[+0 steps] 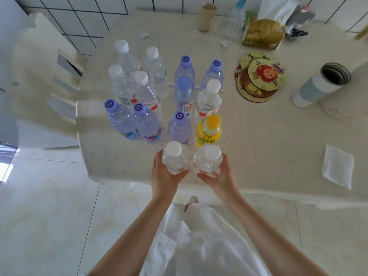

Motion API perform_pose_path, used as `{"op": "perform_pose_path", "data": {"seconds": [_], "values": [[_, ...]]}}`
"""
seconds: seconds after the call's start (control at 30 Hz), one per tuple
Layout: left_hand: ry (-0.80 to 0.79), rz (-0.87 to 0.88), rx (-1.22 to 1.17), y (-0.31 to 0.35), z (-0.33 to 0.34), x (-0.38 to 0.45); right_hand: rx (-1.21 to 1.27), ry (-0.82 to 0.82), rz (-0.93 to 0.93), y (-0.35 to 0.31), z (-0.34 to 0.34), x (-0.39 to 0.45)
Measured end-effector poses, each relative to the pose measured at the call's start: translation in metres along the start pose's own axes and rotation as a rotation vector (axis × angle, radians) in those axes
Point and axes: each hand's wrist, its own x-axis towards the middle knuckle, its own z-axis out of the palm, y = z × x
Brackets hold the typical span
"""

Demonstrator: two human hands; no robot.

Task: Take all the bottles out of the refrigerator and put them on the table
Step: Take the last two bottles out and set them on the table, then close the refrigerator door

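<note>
Left grip: our left hand [165, 174] has its fingers curled round a clear bottle with a white cap [174, 157] — it holds it upright, just this side of the yellow bottle [208, 131].
Right grip: our right hand [218, 172] is wrapped round a second clear bottle [208, 161], right beside the first one and also just in front of the yellow bottle.
Where the bottles are: both sit over the near edge of the table [258, 146]. We cannot tell if their bottoms touch it yet.
The group: behind and to the left of the yellow bottle stands a tight bunch of other bottles [147, 92], some with purple caps, some with white.
What could go wrong: the two bottles are very close to the table's edge — if we let go too soon, one could tip off onto the floor [49, 206].
Another worry: if we push them forward too fast, they could bump the yellow bottle and knock the bunch over like pins.
The table: pale and speckled. Right of the yellow bottle lie round picture mats [258, 78], a white cup on its side [318, 86] and a folded white cloth [337, 166].
The room: pale shiny floor tiles, a cream chair [43, 76] far left of the yellow bottle, and white wall tiles with dark lines behind.
</note>
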Motion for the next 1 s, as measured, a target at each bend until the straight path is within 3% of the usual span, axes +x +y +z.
{"op": "perform_pose_path", "data": {"seconds": [0.53, 0.7, 1.0], "values": [[-0.046, 0.025, -0.077, -0.029, -0.05, -0.045, -0.065, 0.067, -0.002, 0.008, 0.029, -0.065], [0.063, 0.046, -0.093, -0.06, -0.104, -0.091, -0.062, -0.02, -0.061, -0.003, 0.064, -0.114], [0.29, -0.136, -0.205, -0.142, -0.221, -0.198, -0.094, -0.203, -0.19, -0.025, 0.154, -0.233]]}}
